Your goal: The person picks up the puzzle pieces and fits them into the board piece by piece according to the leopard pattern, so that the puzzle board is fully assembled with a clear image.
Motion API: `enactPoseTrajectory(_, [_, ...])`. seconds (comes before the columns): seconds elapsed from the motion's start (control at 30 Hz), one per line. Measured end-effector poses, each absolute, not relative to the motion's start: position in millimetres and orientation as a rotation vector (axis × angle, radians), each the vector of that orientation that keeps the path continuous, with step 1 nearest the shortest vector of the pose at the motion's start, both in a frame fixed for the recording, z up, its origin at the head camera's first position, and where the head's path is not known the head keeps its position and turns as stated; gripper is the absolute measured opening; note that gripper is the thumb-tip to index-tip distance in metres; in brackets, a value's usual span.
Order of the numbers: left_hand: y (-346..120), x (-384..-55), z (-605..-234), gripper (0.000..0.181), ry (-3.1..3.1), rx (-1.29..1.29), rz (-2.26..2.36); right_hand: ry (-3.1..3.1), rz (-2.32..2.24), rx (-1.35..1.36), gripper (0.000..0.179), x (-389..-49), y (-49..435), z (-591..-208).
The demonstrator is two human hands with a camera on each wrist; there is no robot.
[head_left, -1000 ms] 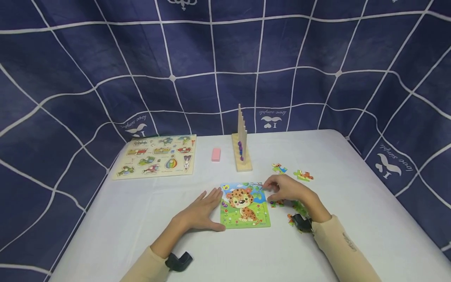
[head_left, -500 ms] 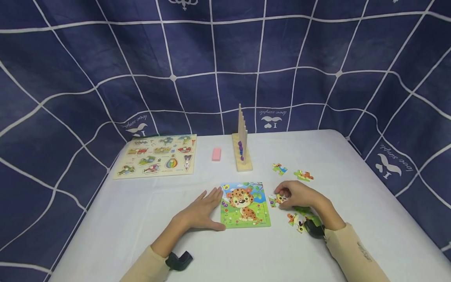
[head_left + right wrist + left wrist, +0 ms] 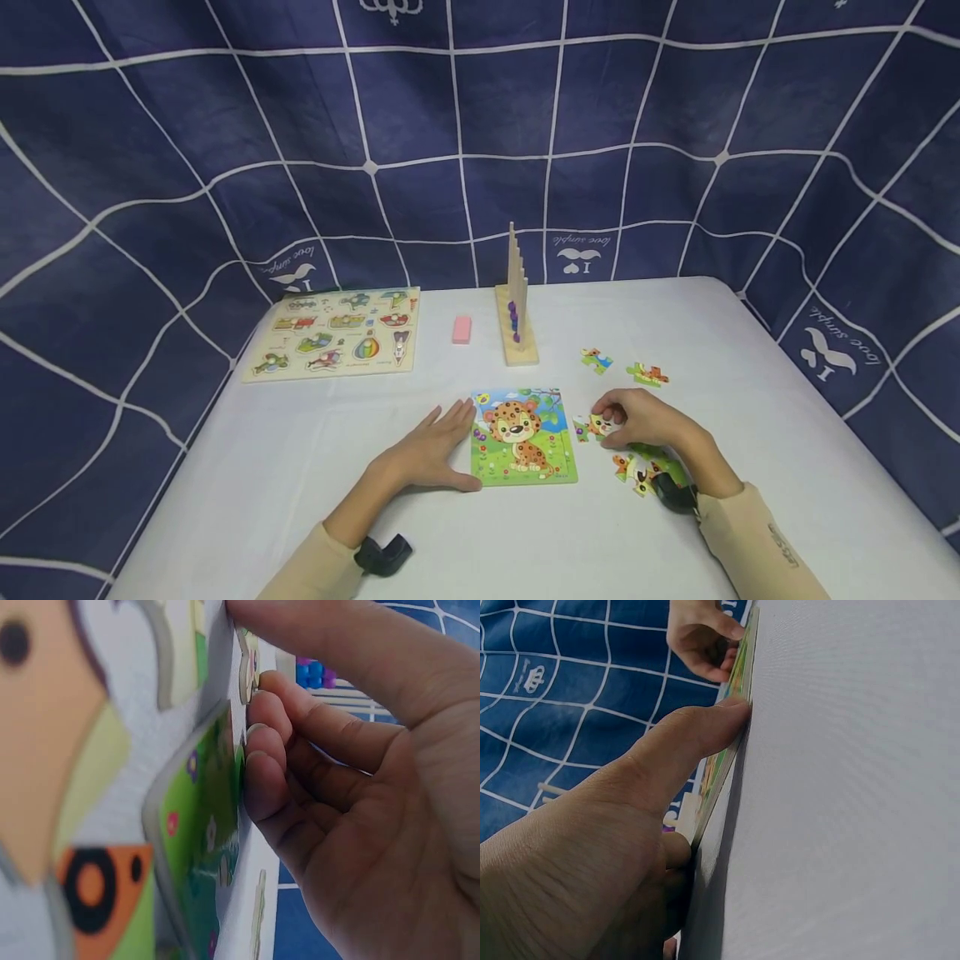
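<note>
"Any writing?"
"Upside-down 'love simple' on the curtain (image 3: pixel 420 200)."
"Hands?"
"Left hand (image 3: pixel 429 452), fingers spread, touches the leopard puzzle's (image 3: pixel 517 450) left edge. Right hand's (image 3: pixel 643 419) fingers curl at a piece (image 3: pixel 582 428) beside it; gripping, I can't tell."

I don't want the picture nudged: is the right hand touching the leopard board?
Apart. The head view shows white cloth and part of a puzzle piece between the right hand and the leopard board.
</note>
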State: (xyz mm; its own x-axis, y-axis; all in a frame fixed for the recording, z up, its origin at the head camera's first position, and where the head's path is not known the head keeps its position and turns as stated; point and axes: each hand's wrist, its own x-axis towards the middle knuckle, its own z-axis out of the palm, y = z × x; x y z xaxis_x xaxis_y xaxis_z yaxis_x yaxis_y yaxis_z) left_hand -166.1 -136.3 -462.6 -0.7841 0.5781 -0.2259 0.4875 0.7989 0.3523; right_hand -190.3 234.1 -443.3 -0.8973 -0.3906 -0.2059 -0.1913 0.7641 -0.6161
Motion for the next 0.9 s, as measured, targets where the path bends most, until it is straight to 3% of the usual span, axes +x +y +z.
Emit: enactPoseTrajectory(0.9, [-135.5,-166.1,-460.5,0.119,2.662,0.799,0.376,2.665,-0.908,-0.536,0.034,-187.3,238.8,-446.4])
